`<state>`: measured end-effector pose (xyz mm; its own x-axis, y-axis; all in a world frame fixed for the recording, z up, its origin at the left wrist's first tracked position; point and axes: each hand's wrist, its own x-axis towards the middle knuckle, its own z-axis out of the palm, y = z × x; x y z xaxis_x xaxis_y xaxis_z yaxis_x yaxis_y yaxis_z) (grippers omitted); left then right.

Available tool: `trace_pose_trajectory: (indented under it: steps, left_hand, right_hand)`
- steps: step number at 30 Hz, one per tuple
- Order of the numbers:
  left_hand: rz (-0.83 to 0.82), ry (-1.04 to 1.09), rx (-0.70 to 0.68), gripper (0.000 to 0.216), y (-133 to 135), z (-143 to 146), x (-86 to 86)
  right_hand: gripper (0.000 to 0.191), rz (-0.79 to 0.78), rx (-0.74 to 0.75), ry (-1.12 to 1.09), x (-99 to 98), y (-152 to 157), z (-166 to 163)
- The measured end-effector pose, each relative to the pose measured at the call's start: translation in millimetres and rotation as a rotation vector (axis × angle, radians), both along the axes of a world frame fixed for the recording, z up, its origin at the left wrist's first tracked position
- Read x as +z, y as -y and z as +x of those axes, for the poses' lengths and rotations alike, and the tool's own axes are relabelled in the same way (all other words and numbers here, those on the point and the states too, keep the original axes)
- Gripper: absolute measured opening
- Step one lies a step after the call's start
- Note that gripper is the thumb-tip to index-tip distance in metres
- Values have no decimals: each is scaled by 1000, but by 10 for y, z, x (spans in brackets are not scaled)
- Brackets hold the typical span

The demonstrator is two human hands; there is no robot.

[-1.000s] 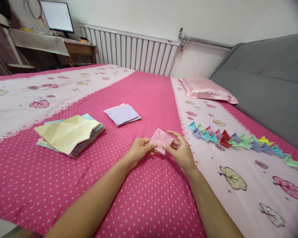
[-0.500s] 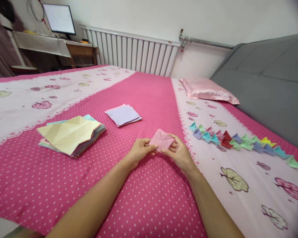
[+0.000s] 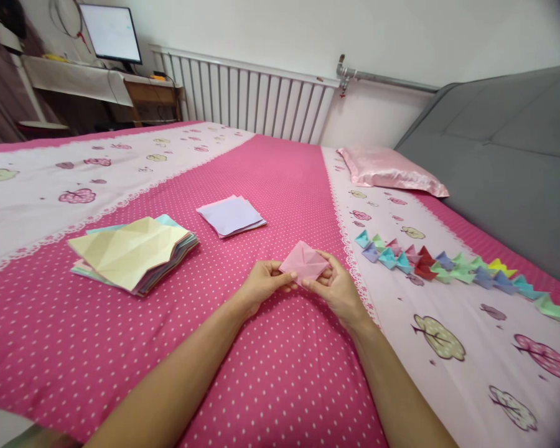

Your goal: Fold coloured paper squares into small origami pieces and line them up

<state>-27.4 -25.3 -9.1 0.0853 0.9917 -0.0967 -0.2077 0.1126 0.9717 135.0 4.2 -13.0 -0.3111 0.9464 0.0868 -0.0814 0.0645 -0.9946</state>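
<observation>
A small piece of folded pink paper (image 3: 303, 260), diamond-shaped with crease lines meeting near its middle, is held between both hands just above the bed. My left hand (image 3: 267, 283) pinches its left corner, thumb on top and fingers beneath. On the opposite corner my right hand (image 3: 335, 286) grips it the same way, thumb along the lower right edge. The fingers under the paper are partly hidden. Beyond the paper lies a neat stack of square sheets (image 3: 232, 216), lilac on top. Further left is a thicker pile of creased paper (image 3: 133, 252) with a pale yellow sheet uppermost.
Rows of small folded paper boats (image 3: 441, 264) in several colours stand on the right of the bed (image 3: 280, 168). A pink pillow (image 3: 392, 171) rests by the grey headboard (image 3: 504, 137). Behind are a white radiator (image 3: 247, 93) and a desk with a monitor (image 3: 111, 34).
Almost nothing differs. Both hands keep the same hold on the pink paper, which appears very slightly shifted or tilted, and the camera view has moved a touch.
</observation>
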Motion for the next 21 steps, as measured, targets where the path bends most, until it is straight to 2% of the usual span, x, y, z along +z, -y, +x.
trace_pose_trajectory:
  steps: [16,19,21]
  left_hand:
    - [39,-46,18,26,-10,0,-11]
    - [110,-170,99,24,-31,-5,-38]
    - [167,-257,171,21,-42,-9,-45]
  right_hand:
    - [65,14,-21,23,25,8,6]
    - [55,69,-60,52,25,-11,29]
    - [36,129,-86,94,24,-25,41]
